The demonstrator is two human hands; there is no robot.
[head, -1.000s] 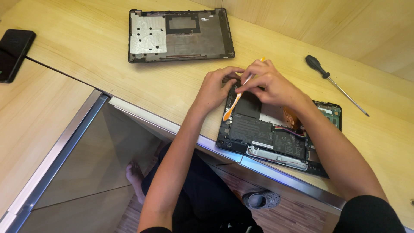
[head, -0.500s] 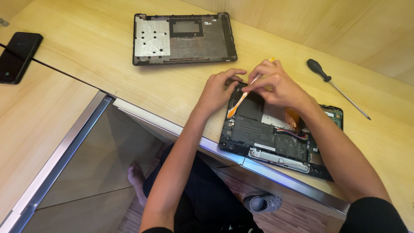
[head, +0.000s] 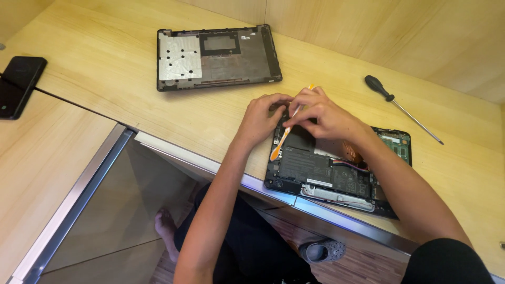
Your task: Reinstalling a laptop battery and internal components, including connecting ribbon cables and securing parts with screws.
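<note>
Laptop innards lie nearest, at the tabletop edge: the opened laptop sits bottom-up, its dark flat battery, circuit board and coloured wires bared. The right hand pinches an orange pry tool slantwise, its flat tip set down at the chassis's left rim, apparently for leverage. The left hand curls its fingers on the far-left corner, seemingly bracing it. Farther off lie a black-handled screwdriver and the removed bottom cover, inside facing up.
</note>
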